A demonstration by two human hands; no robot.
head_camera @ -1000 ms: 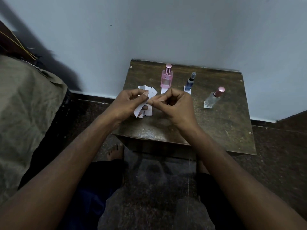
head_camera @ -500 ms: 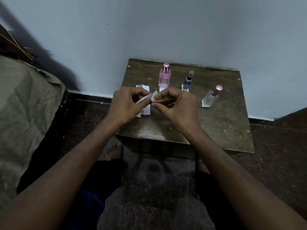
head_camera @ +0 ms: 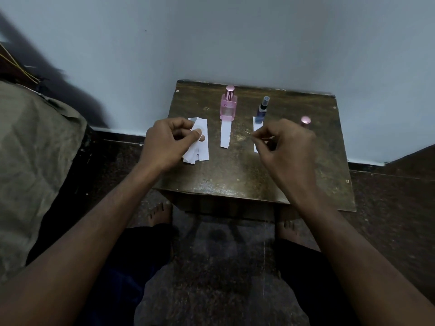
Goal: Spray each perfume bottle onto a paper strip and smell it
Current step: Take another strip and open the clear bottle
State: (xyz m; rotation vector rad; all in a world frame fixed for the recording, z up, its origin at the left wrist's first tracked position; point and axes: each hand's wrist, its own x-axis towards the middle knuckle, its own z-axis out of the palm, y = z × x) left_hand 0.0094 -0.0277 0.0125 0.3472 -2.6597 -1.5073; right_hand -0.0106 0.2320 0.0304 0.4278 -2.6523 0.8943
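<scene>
My left hand [head_camera: 168, 143] pinches a white paper strip [head_camera: 196, 143] above the loose strips [head_camera: 203, 149] at the table's [head_camera: 235, 182] left side. My right hand [head_camera: 286, 147] curls, pinching something thin I cannot make out. The pink bottle [head_camera: 227, 105] and blue bottle [head_camera: 261, 111] stand far, each with a strip before it; bare tabletop lies near.
</scene>
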